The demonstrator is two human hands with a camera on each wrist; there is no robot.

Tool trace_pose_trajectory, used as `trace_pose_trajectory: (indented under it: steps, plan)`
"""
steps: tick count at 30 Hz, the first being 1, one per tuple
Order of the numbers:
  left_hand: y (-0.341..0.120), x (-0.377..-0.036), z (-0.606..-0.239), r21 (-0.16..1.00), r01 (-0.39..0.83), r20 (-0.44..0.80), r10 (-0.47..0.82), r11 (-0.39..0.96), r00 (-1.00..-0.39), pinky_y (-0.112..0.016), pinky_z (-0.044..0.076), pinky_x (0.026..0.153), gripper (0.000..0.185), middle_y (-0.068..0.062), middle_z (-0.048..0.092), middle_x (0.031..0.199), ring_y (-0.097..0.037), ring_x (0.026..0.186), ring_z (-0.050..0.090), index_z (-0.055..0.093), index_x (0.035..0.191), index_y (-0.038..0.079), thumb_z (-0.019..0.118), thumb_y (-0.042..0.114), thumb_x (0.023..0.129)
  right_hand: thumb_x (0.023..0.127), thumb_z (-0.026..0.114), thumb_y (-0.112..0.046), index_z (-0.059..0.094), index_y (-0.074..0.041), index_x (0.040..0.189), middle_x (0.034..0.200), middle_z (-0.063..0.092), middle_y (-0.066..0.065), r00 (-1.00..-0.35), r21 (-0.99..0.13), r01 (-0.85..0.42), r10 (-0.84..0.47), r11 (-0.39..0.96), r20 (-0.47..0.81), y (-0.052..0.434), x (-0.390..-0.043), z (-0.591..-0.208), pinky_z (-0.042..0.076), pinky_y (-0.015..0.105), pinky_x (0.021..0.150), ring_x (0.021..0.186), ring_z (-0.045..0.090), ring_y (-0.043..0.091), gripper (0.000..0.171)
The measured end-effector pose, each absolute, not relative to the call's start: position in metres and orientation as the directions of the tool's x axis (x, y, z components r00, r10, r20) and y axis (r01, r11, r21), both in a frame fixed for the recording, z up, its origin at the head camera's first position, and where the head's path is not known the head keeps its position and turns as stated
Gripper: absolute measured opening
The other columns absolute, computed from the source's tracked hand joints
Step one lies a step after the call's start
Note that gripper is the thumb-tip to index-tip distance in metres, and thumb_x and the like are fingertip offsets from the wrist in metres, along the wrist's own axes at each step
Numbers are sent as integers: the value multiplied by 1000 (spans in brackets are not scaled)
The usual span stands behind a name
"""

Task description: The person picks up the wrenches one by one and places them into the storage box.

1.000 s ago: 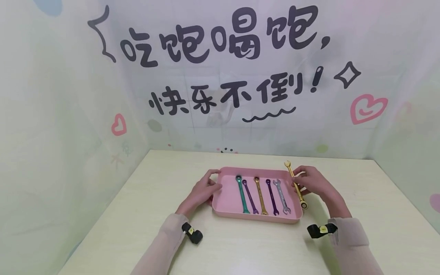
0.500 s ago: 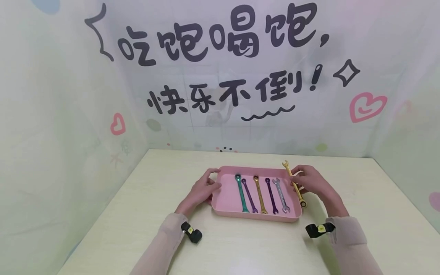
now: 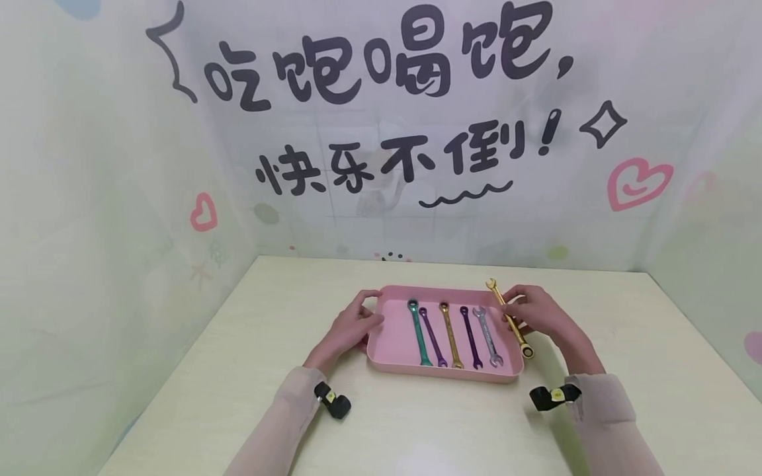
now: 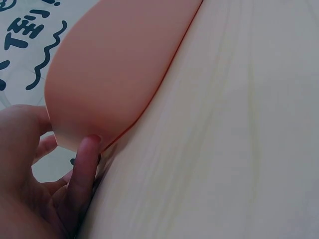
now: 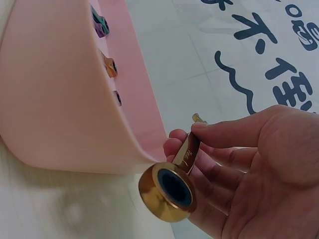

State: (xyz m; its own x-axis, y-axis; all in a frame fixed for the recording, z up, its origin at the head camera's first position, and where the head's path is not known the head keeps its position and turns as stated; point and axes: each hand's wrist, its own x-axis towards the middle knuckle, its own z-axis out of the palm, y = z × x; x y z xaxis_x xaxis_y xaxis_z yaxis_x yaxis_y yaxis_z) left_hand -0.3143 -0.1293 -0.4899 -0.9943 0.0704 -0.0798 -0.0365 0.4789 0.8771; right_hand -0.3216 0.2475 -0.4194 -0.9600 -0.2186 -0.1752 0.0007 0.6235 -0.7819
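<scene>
A pink tray point(image 3: 395, 370) sits on the table with a row of wrenches inside: a green wrench point(image 3: 419, 334), a light purple wrench point(image 3: 432, 337), a gold wrench point(image 3: 450, 336), a dark purple wrench point(image 3: 471, 337) and a silver wrench point(image 3: 488, 336). My left hand point(image 3: 351, 327) grips the tray's left end, thumb over the rim. Between thumb and fingers my right hand point(image 3: 536, 314) pinches another gold wrench point(image 3: 512, 324) at mid-handle, over the tray's right rim. Its ring end point(image 5: 169, 191) points towards the right wrist camera; the other end is mostly hidden there.
The pale wooden table point(image 3: 440, 430) extends around the tray. A printed curtain point(image 3: 381, 132) with dark lettering hangs behind it and along both sides. Each wrist wears a small black camera, such as the right one point(image 3: 553, 396).
The gold wrench in my right hand has shifted very slightly left relative to the tray. Both hands keep their holds, and the wrenches inside the tray stay in place.
</scene>
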Motion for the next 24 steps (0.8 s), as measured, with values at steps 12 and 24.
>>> trace_pose_trajectory:
  steps: [12,24]
  plan:
    - [-130,-314,-491,877,-45,-89,70,479,-994,-25,52,50,53,-11,63,107,-19,68,61,46,148,36,64,30,99,102,56,-11,54,11,130,100,70,21,-959,-787,0,-222,616,-174,248,-322,-420,63,35,69,81,64,22,36]
    - [-129,-315,-491,880,-39,-82,70,474,-994,-24,51,49,53,-11,64,107,-19,67,61,47,148,36,65,30,99,103,57,-13,54,11,130,99,68,20,-960,-778,-6,-223,629,-172,247,-322,-420,63,36,68,82,63,22,36]
